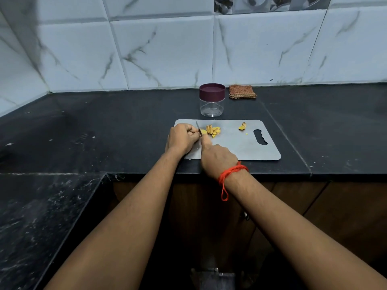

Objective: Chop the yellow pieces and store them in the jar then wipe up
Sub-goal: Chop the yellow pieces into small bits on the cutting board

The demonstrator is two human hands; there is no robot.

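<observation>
Head view, one frame. Items on a dark stone tabletop, tiled wall behind.

Cutting board: grey, thin, flat, with a handle slot at its right end; lies near the front edge of the tabletop.

Yellow pieces: a small heap of slices on the left half of the board, just beside the blade. A second small lump lies apart toward the right, with a tiny crumb near it. Judged light, firm and probably brittle under the blade; small enough to skid or roll, so best pinned from above close to the cut, then gathered by scooping rather than picked singly.

Knife: short narrow blade, tip pointing away, standing on edge at the left of the heap. Handle hidden in the right hand.

Right hand: fingers curled shut round the knife handle; red thread band at the wrist.

Left hand: fingers bent in tight against the near side of the blade, seemingly pinching a yellow piece; the piece itself is mostly hidden, so the hold is a judgement.

Jar: clear, empty, with a maroon lid on; stands just behind the board. Judged light and smooth-walled; take it round the body and the lid by its rim. Lid not yet removed.

Cloth: brown checked, folded, right of the jar against the wall. Soft; unused for wiping so far.

Stage, as judged: chopping under way; storing and wiping remain.
</observation>
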